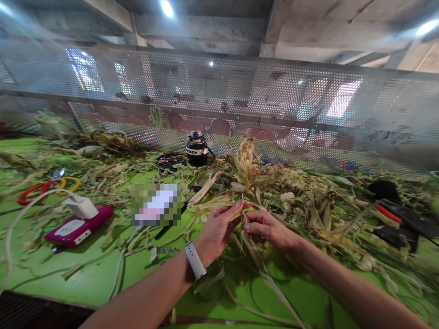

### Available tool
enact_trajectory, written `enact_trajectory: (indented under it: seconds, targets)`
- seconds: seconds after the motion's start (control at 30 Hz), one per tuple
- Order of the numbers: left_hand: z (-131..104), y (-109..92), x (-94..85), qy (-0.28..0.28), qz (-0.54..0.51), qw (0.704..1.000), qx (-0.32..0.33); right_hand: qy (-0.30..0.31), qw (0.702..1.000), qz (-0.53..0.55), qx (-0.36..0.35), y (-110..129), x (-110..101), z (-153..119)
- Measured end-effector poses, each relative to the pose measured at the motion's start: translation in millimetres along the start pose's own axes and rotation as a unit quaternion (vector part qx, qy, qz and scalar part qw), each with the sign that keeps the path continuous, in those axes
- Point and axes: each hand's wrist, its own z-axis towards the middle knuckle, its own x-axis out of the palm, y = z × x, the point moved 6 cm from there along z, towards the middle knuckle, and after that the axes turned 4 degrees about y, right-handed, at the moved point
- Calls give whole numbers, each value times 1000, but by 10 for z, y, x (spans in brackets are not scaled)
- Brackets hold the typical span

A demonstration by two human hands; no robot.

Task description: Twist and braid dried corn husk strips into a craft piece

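Note:
Both hands meet above the green table (113,269). My left hand (221,227), with a white-banded watch (195,260) on its wrist, has thumb and fingers pinched together on a dry plant strip (264,269). Close beside it on the right, my right hand (264,228) is closed on the same pale strip, thumb against curled fingers. From between the hands the long strip hangs down toward the table's front edge. Just behind them lie dry husks (245,160), some bunched and upright.
A purple power strip (80,226) with a white charger (81,206) and cables lies left, near red- and yellow-handled scissors (37,191). A black bottle (196,151) stands behind, before a perforated metal screen (206,91). Dark items (398,224) lie right.

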Motion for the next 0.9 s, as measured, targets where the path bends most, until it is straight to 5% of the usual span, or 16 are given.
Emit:
enact_trajectory:
  seconds: [0.43, 0.5, 0.67, 0.9]
  targets:
    - [18, -144, -74, -60, -7, 998, 35, 51, 997, -48, 21, -38, 73, -8]
    - [17, -183, -79, -64, 10, 997, 47, 29, 999, -23, 32, -65, 44, 16]
    - [24, -150, -100, -55, 78, 993, 67, -146, 987, 66, -15, -74, -121, 18]
    - [2, -101, -99, -63, 71, 995, 33, -136, 990, 33, -25, -35, -79, 43]
